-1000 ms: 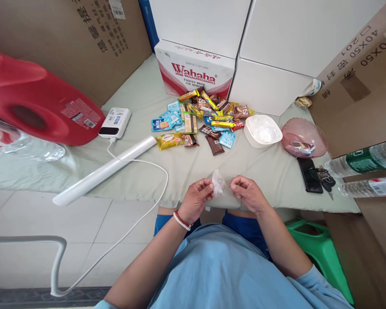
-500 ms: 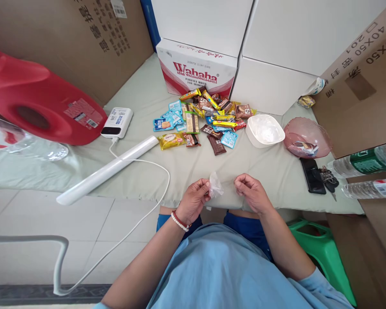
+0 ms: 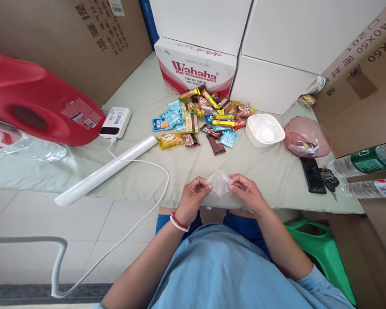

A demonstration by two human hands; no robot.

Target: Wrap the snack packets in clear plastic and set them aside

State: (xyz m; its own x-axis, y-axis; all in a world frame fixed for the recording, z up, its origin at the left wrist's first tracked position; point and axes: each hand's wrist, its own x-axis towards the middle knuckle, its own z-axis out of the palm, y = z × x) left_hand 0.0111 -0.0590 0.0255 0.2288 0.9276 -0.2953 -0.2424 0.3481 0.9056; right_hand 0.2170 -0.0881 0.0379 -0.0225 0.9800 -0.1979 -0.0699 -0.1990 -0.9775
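Between my hands, just above the near edge of the cloth-covered surface, is a thin see-through plastic cover (image 3: 219,183) with a crinkled, roundish edge. My left hand (image 3: 194,195) pinches its left side between thumb and fingers. On its right side, the thumb and fingertips of my right hand (image 3: 249,193) grip the rim. Farther back stands a white plastic bowl (image 3: 251,133) with crumpled clear plastic visible in it. To its left lies a heap of wrapped snacks (image 3: 209,112), among them a yellow packet (image 3: 171,140) and a brown packet (image 3: 216,145).
A pink bowl (image 3: 323,133), black phone (image 3: 312,176), keys (image 3: 330,179) and water bottles (image 3: 371,163) sit right. At left are a white roll (image 3: 106,171), a cable, a power bank (image 3: 116,122) and a red jug (image 3: 48,103). Boxes (image 3: 196,71) stand behind; a green stool (image 3: 328,253) is below right.
My right hand has moved left and taken hold of the plastic cover's right side. The cover, bunched in my left hand before, is now spread between both hands.
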